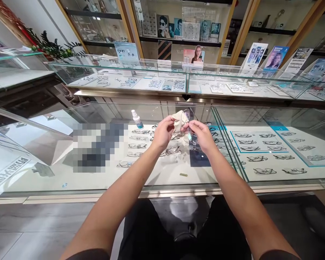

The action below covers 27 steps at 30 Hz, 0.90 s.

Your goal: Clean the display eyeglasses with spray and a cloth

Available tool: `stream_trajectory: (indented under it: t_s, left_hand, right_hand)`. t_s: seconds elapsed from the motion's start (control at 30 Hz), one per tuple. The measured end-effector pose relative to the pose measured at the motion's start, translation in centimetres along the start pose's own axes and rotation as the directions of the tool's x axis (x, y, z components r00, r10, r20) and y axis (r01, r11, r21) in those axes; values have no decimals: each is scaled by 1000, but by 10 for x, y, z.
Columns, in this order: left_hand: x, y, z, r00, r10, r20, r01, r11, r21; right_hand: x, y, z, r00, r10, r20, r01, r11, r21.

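Observation:
Above the glass counter, my left hand [163, 133] is closed on a cream cloth [178, 121]. Part of the cloth lies against a pair of thin-framed eyeglasses [190, 136], whose lens gives off a greenish glint. My right hand [202, 134] pinches the frame of these glasses between thumb and fingers. Both hands are close together, and the fingers and cloth hide much of the glasses. A white spray bottle [137, 120] with a blue label stands upright to the left of my hands. Another pair of glasses [171, 151] lies just below my left wrist.
Under the counter glass [162, 183] several rows of eyeglasses [264, 171] are laid out. A small gold-coloured bar [183, 174] lies near the front edge. Farther back is a second glass display case [119, 77] with advertising cards [254, 57] on top.

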<state>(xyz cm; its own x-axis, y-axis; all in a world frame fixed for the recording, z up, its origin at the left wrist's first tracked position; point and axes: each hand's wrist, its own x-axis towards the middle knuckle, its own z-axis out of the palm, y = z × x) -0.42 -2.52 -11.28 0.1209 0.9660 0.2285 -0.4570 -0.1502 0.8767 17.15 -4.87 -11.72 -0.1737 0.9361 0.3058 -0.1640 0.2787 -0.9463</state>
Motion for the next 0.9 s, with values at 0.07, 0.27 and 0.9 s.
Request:
stream_trajectory:
  t_s: [0.07, 0.27, 0.9]
  left_hand:
    - [1, -1, -2, 999, 15, -46, -14, 1000, 14]
    - [0, -2, -3, 996, 14, -87, -12, 1000, 24]
    - [-3, 2, -2, 941, -236, 242, 259, 963, -71]
  right_hand:
    - [-1, -1, 2, 1000, 0, 17, 0, 1000, -7]
    - [-4, -2, 10, 998, 28, 62, -26, 999, -44]
    - [-2, -1, 8, 988, -48, 148, 59, 996, -72]
